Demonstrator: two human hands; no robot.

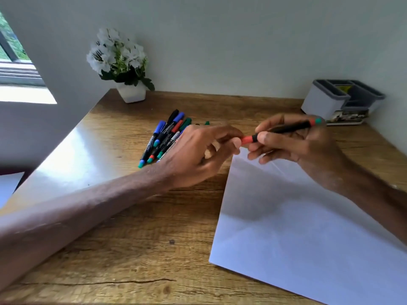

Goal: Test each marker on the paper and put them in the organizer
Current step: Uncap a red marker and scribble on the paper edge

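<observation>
Above the far edge of the paper [297, 227], the right hand [308, 148] grips a marker [286, 128], likely light and stiff, by its barrel. Fingers of the left hand [198, 155] pinch its red cap [246, 139]. Spare markers [164, 137] lie far left, the organizer [323, 102] far right.

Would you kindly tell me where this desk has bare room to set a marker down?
The desk is bare left of the paper, toward its near edge, and at the back between the flower pot and the organizer. The middle is crowded: the left hand and right hand hold a red-capped marker beside the marker pile.
</observation>
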